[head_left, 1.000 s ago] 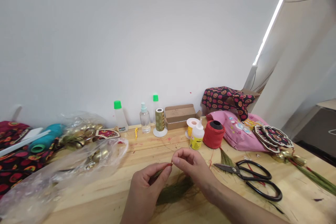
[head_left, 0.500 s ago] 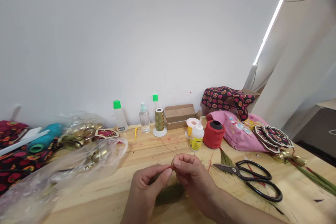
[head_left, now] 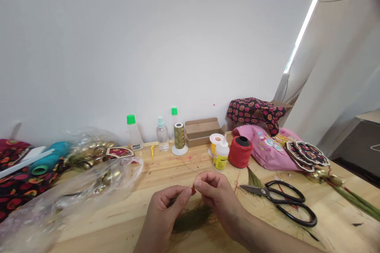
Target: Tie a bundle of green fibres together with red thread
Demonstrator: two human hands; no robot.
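Observation:
Near the table's front edge, my left hand [head_left: 164, 211] is closed, thumb and forefinger pinching the bound top of an olive-green thread tassel [head_left: 192, 218]. Its loose strands spread below and between my hands. A small red wrap of thread [head_left: 193, 190] shows between the fingertips of both hands. My right hand [head_left: 218, 201] is closed in a pinch at that red thread; the fingers hide its end. To the right lie black-handled scissors [head_left: 268, 193], blades pointing left, with another green tassel [head_left: 254, 177] behind them.
Behind my hands stand a glue bottle [head_left: 221, 156], a red thread cone [head_left: 240, 153], a gold thread spool [head_left: 179, 136] and a cardboard box [head_left: 202, 132]. At left are a plastic bag [head_left: 86, 189] and brass bells [head_left: 99, 152]; at right, a pink bag [head_left: 264, 150] and flower-shaped pieces [head_left: 313, 153].
My fingertips have drawn slightly apart, so more of the red thread shows between them. The tassel strands sit a little more spread to the right. The camera has shifted slightly.

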